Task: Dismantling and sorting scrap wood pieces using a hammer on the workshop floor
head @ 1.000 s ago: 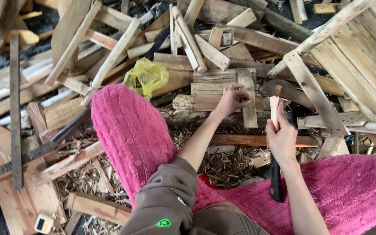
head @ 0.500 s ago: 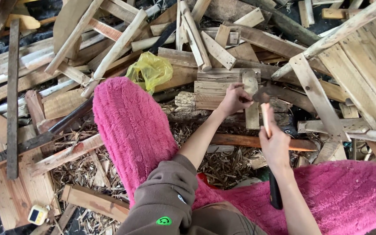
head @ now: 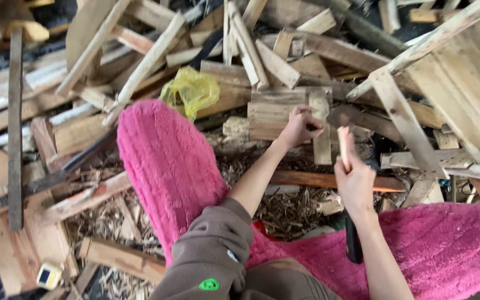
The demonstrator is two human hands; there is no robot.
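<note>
My left hand (head: 301, 126) pinches a narrow pale wooden strip (head: 322, 133) that stands upright against a flat wooden block (head: 267, 115). Just right of it, my right hand (head: 355, 180) is closed round the light wooden handle (head: 343, 145) of a chopping tool. The tool's dark head (head: 341, 116) is blurred and sits close beside the strip. My legs in fuzzy pink trousers (head: 165, 161) spread to either side of the block.
Loose planks and offcuts are heaped all around. A yellow plastic bag (head: 192, 90) lies beyond my left knee. A slatted wooden crate (head: 462, 94) leans at the right. A reddish plank (head: 312, 179) and wood shavings (head: 284, 210) lie between my legs, with a dark object (head: 354, 247) below my right wrist.
The tool's dark head has swung in towards the strip and is blurred with motion. My left hand has stayed on the strip. The view has shifted slightly.
</note>
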